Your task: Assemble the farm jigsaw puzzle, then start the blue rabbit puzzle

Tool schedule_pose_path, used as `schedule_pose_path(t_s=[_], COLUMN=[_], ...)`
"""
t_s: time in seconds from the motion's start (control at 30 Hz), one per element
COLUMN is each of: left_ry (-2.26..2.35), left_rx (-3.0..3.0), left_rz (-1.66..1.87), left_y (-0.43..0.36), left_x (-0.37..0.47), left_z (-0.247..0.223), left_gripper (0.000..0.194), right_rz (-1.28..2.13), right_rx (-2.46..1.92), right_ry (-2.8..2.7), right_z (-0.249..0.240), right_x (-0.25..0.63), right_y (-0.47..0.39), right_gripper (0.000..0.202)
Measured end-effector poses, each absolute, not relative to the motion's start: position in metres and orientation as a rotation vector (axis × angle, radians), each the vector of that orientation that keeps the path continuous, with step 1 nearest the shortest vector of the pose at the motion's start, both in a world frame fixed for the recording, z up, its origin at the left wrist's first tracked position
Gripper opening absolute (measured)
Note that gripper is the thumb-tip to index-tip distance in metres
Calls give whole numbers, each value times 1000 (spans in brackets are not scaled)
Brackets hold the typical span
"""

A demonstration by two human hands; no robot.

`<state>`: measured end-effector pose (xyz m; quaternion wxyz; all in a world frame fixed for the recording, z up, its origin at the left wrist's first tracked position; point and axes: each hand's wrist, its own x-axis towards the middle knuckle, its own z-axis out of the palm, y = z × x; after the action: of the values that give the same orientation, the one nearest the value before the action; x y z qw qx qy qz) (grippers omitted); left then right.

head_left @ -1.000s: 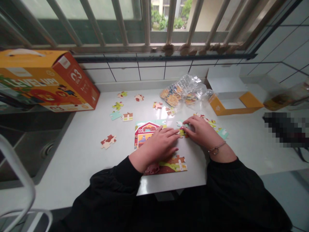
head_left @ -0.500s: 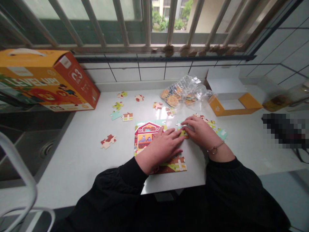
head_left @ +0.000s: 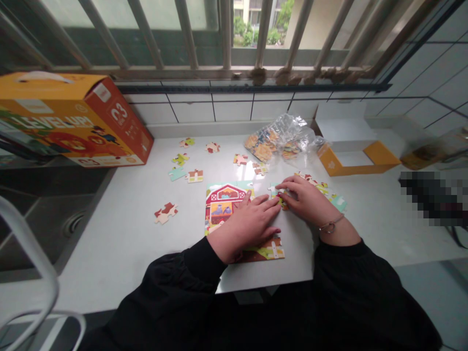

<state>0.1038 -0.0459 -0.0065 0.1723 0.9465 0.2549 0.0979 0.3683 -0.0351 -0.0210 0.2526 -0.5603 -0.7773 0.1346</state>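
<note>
Head view: barn puzzle (head_left: 221,207) lies top toward window (head_left: 204,48), long axis unclear.

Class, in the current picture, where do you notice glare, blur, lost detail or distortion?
Head view: glare whitens patches of the counter and glints on the plastic bag; head view: the white tube at lower left looks soft, but the barn puzzle is readable; head view: the black sleeves lose detail, and the window bars splay, perhaps lens distortion.
</note>
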Motion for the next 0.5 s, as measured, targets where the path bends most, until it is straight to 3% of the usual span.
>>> schedule_pose_path(t_s=[0.5], left_ry=[722], left_rx=[2728], left_rz=[162], left_y=[-46], left_x=[104], left_z=[1], left_gripper=[64], right_rz=[390], right_rx=[-1508], right_ry=[-2078], right_z=[-27], right_x=[370], right_y=[-34], right_gripper=[27])
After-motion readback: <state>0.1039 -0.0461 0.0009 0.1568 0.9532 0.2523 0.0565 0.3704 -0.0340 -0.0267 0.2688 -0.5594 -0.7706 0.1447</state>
